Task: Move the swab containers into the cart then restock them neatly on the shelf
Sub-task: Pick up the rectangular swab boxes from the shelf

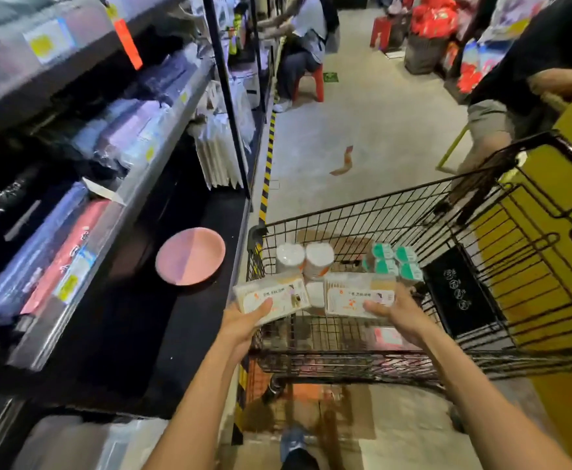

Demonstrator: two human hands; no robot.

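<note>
My left hand (243, 320) grips a flat white swab box (271, 296) over the left rim of the black wire cart (345, 212). In my right hand (399, 313) is a second white swab box (359, 296), held above the cart's basket. Inside the basket stand two round white swab tubs (304, 257) and a cluster of small green-lidded containers (393, 262). The black shelf board (176, 317) to my left is level with the cart.
A pink plate (191, 256) lies on the black shelf. Upper shelves hold wrapped goods. A person sits on a red stool (311, 81) down the aisle. Another person (515, 79) stands at right behind the cart, beside a yellow unit (569, 266).
</note>
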